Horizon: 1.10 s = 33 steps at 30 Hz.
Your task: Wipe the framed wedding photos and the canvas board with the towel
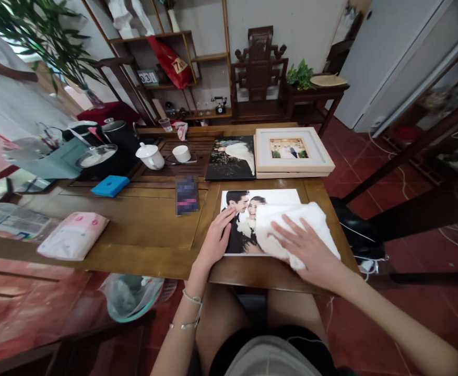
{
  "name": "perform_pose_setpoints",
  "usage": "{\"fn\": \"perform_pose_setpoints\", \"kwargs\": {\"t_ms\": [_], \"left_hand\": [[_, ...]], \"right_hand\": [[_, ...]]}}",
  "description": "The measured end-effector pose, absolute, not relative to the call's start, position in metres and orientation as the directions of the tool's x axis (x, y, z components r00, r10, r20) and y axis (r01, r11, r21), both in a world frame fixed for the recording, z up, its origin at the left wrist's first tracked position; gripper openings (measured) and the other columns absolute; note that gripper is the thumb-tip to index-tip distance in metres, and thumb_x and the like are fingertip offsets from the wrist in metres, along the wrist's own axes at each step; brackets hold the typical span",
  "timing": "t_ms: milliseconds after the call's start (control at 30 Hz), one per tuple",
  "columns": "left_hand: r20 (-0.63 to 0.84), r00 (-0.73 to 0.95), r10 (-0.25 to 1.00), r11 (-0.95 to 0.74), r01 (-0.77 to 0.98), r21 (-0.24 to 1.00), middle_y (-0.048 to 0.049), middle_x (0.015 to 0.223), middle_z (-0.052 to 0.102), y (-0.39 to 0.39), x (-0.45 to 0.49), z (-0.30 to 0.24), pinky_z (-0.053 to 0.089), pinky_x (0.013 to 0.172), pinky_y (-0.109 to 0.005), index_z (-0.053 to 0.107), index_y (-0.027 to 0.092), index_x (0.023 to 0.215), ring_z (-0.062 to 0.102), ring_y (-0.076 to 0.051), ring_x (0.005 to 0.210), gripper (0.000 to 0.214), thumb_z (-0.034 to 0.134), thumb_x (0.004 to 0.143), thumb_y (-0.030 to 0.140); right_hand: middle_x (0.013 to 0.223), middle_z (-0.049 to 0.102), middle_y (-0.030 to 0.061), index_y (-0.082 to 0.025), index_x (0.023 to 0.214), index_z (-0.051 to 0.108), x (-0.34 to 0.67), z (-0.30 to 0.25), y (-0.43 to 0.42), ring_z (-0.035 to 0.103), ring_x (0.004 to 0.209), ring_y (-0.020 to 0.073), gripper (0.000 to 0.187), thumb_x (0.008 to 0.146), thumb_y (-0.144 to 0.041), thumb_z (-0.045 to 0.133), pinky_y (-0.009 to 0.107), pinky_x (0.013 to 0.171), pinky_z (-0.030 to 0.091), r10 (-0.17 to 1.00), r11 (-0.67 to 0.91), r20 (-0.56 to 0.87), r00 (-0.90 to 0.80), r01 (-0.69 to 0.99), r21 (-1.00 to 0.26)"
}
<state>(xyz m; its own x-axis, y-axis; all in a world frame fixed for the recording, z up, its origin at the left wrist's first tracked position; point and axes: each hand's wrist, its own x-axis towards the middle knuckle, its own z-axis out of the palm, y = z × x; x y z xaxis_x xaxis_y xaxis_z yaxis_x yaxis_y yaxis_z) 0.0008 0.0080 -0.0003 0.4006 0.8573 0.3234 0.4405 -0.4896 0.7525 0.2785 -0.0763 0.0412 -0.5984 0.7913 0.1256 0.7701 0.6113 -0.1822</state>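
Lying on the wooden table (150, 216), a couple's photo print (234, 230) is covered on its right side by a white cloth (315, 219).
With the print taken as the clock's centre, a tissue pack (73, 236) is seen at nine o'clock, a white lidded pot (151, 157) at ten, and a dark patterned card (187, 196) between nine and ten. The print's nine o'clock edge is touched by the left hand (214, 237), flat and empty, its fingers held fairly close together. At eleven o'clock a dark picture panel (229, 166) is placed beside a white frame (262, 151), which is set at one. Toward three o'clock the cloth is pressed by the right hand (306, 248), laid flat with fingers spread wide.
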Motion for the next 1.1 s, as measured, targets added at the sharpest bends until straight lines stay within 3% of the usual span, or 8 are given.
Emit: {"fn": "perform_pose_setpoints", "kwargs": {"t_ms": [133, 300, 533, 700, 800, 900, 1000, 1100], "left_hand": [[0.311, 0.399, 0.862, -0.481, 0.457, 0.748, -0.0082, 0.147, 0.049, 0.008, 0.0, 0.0, 0.028, 0.12, -0.049, 0.053, 0.023, 0.138, 0.04, -0.021, 0.141, 0.042, 0.037, 0.1, 0.023], [0.323, 0.397, 0.859, -0.485, 0.433, 0.76, -0.0079, 0.147, 0.05, 0.008, 0.001, 0.002, 0.029, 0.12, -0.05, 0.055, 0.024, 0.137, 0.041, -0.023, 0.14, 0.041, 0.038, 0.099, 0.023], [0.349, 0.374, 0.859, -0.49, 0.404, 0.773, -0.0085, 0.144, 0.054, 0.011, 0.001, -0.001, 0.031, 0.119, -0.049, 0.058, 0.023, 0.133, 0.045, -0.022, 0.138, 0.039, 0.04, 0.098, 0.024], [0.327, 0.333, 0.884, -0.445, 0.392, 0.805, -0.0087, 0.146, 0.052, 0.01, 0.009, 0.003, 0.032, 0.118, -0.046, 0.058, 0.022, 0.133, 0.045, -0.021, 0.138, 0.039, 0.037, 0.1, 0.027], [0.338, 0.303, 0.891, -0.444, 0.425, 0.789, -0.0088, 0.15, 0.047, 0.005, 0.015, 0.008, 0.029, 0.12, -0.045, 0.052, 0.022, 0.138, 0.04, -0.021, 0.141, 0.042, 0.033, 0.102, 0.03], [0.349, 0.327, 0.878, -0.47, 0.451, 0.759, -0.0098, 0.15, 0.046, 0.001, 0.015, 0.01, 0.029, 0.119, -0.046, 0.05, 0.02, 0.139, 0.039, -0.022, 0.141, 0.043, 0.033, 0.102, 0.031], [0.34, 0.388, 0.857, -0.5, 0.46, 0.734, -0.0084, 0.145, 0.052, -0.001, 0.011, 0.007, 0.032, 0.116, -0.047, 0.054, 0.023, 0.136, 0.044, -0.023, 0.138, 0.04, 0.035, 0.102, 0.031], [0.349, 0.421, 0.837, -0.528, 0.461, 0.713, -0.007, 0.142, 0.055, -0.002, 0.007, 0.004, 0.034, 0.114, -0.047, 0.055, 0.026, 0.135, 0.046, -0.023, 0.136, 0.038, 0.039, 0.101, 0.03]], "right_hand": [[0.161, 0.023, 0.0041, -0.023, 0.152, 0.03, 0.274, 0.044, -0.102, 0.003, 0.149, 0.0308, 0.095, 0.062, -0.005, 0.055, 0.062, 0.117, 0.007, 0.749, 0.659, 0.06, -0.66, 0.73, -0.185], [0.158, 0.031, 0.0037, -0.024, 0.143, 0.046, 0.279, 0.047, -0.045, 0.012, 0.148, 0.0297, 0.072, 0.073, -0.009, 0.052, 0.063, 0.116, 0.012, 0.789, 0.613, 0.078, -0.61, 0.77, -0.177], [0.158, 0.029, 0.0126, -0.017, 0.144, 0.046, 0.226, 0.049, 0.008, 0.012, 0.145, 0.0449, 0.069, 0.077, -0.019, 0.061, 0.075, 0.109, 0.013, 0.911, 0.41, -0.01, -0.412, 0.909, -0.077], [0.156, 0.028, 0.0211, -0.009, 0.141, 0.049, 0.176, 0.048, -0.049, 0.009, 0.143, 0.052, 0.061, 0.081, -0.017, 0.054, 0.081, 0.106, 0.011, 0.868, 0.495, 0.034, -0.495, 0.862, -0.104], [0.157, 0.026, 0.0202, -0.008, 0.139, 0.051, 0.174, 0.053, -0.082, 0.006, 0.144, 0.0504, 0.06, 0.079, -0.018, 0.055, 0.079, 0.108, 0.009, 0.821, 0.559, -0.013, -0.57, 0.81, -0.178], [0.159, 0.027, 0.0113, -0.014, 0.145, 0.045, 0.198, 0.056, -0.093, 0.005, 0.147, 0.0399, 0.071, 0.074, -0.017, 0.056, 0.069, 0.115, 0.008, 0.775, 0.6, -0.036, -0.63, 0.754, -0.268], [0.156, 0.035, 0.0054, -0.019, 0.146, 0.042, 0.234, 0.053, -0.08, 0.011, 0.149, 0.0304, 0.078, 0.069, -0.01, 0.05, 0.062, 0.117, 0.014, 0.82, 0.543, -0.019, -0.572, 0.788, -0.29], [0.153, 0.04, 0.0071, -0.017, 0.138, 0.052, 0.261, 0.048, -0.051, 0.017, 0.147, 0.0319, 0.068, 0.071, -0.01, 0.047, 0.064, 0.115, 0.017, 0.894, 0.44, 0.039, -0.446, 0.862, -0.253]]}}
